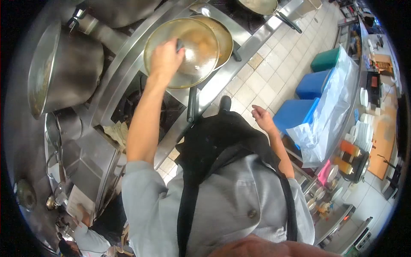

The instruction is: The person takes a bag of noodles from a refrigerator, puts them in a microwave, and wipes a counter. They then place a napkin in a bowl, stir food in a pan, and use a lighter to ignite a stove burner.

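My left hand (166,60) is closed on the dark knob of a round glass lid (199,70). The lid lies over or just above the pans on the stove; whether it touches them I cannot tell. From under its lower edge a black pan handle (192,105) sticks out. Part of another pan (226,38) shows beside the lid, its contents mostly hidden. My right hand (263,118) hangs over the tiled floor, fingers loosely bent and apart, holding nothing.
Large metal pots (77,68) stand at the left. A bare burner (137,103) is near my left forearm. Another pan (259,5) sits at the top. Blue bins (293,115) and a counter with plates (363,132) line the right. Another person (92,240) works at bottom left.
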The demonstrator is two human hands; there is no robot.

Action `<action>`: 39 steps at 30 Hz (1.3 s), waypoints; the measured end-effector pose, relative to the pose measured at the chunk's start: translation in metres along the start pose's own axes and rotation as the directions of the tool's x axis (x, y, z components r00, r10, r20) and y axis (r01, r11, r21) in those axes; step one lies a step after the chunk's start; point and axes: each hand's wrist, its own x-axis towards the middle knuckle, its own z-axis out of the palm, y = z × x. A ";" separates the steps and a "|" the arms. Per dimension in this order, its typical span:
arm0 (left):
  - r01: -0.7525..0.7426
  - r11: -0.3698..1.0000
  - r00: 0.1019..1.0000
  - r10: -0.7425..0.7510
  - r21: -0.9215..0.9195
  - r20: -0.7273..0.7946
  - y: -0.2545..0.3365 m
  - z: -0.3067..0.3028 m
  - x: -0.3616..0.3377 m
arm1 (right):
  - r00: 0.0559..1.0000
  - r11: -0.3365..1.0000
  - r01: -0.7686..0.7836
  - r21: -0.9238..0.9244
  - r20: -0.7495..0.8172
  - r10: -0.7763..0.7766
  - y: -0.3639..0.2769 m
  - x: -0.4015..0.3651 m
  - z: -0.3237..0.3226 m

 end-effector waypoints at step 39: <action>-0.564 0.825 0.823 0.564 0.015 -0.072 0.086 0.090 0.044 | 0.149 0.882 -0.470 0.035 -0.982 0.118 0.093 -0.403 -0.189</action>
